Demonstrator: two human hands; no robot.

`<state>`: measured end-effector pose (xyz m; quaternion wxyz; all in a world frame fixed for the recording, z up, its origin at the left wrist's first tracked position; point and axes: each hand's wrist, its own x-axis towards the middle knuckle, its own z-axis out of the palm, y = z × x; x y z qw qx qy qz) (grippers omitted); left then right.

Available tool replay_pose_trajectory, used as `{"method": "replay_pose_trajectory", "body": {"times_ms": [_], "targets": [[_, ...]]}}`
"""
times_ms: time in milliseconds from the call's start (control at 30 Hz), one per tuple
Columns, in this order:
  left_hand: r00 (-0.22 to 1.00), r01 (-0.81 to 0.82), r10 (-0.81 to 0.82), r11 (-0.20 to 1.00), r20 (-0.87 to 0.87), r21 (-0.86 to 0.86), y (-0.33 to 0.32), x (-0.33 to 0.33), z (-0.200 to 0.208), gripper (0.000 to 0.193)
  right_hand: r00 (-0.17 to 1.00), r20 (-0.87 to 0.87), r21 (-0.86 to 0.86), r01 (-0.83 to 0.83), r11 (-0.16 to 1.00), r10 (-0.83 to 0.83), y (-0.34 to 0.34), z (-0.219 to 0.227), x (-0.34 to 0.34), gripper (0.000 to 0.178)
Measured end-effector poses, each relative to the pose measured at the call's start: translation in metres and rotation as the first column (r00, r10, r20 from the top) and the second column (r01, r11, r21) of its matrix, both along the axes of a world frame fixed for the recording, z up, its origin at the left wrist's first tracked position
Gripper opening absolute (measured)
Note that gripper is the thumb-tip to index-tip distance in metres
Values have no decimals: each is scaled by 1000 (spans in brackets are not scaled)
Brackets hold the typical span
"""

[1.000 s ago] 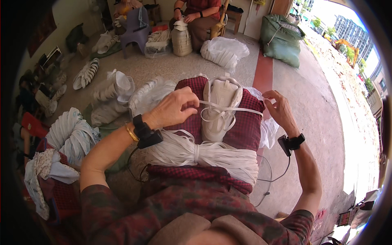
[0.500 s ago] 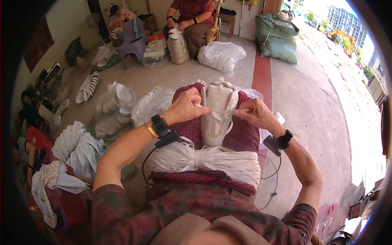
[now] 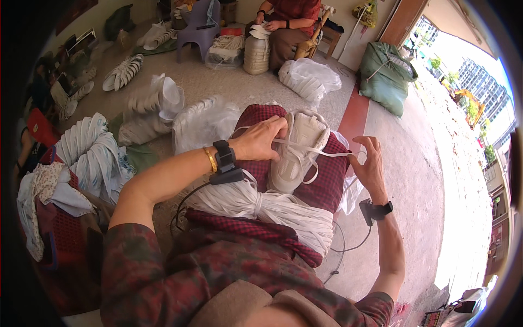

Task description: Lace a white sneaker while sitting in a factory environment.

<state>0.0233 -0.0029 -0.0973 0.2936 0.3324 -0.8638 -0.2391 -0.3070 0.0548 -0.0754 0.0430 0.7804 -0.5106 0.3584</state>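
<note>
A pale beige sneaker point(image 3: 287, 170) rests on my lap, toe toward me, over dark red checked cloth point(image 3: 321, 188). White shoelace point(image 3: 317, 150) runs through its upper and loops loosely over the near side. My left hand point(image 3: 262, 140) is at the shoe's left edge, closed on one part of the lace, and a loose end sticks out behind the fingers. To the right of the shoe, my right hand point(image 3: 370, 166) pinches the other lace length, which is drawn out straight from the shoe. Across my lap, nearer me, lies a thick tied bundle of white laces point(image 3: 234, 204).
Stacked white shoe parts point(image 3: 90, 158) and bagged ones point(image 3: 204, 128) stand on the left. Farther off are a purple chair point(image 3: 200, 32), a seated person point(image 3: 291, 22) and a green sack point(image 3: 389, 82). A cable point(image 3: 348, 248) hangs by my right wrist.
My right hand has moved right, away from the shoe, drawing the lace out long. The hands were close together over the shoe before. The view has turned, and the shoe now leans.
</note>
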Motion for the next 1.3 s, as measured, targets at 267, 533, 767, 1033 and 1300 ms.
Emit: {"method": "replay_pose_trajectory", "body": {"times_ms": [267,533,767,1033,1300], "targets": [[998,30,-36,994,-57,-106,-6,-2,-8,56,847,-225,359,-387,849,481,61,20,83,23],[999,19,-22,998,-44,-54,-4,0,-8,51,902,207,586,-424,690,379,39,50,64,13],[998,37,-37,999,-48,-4,1,4,-6,49,954,93,474,-294,830,285,28,19,54,13],[999,26,-26,1000,-41,6,4,-5,-1,43,999,49,-6,-12,1000,13,19,11,69,12],[999,10,-11,1000,-31,-26,-1,0,-6,41,937,159,589,-342,732,310,57,27,62,20]]}}
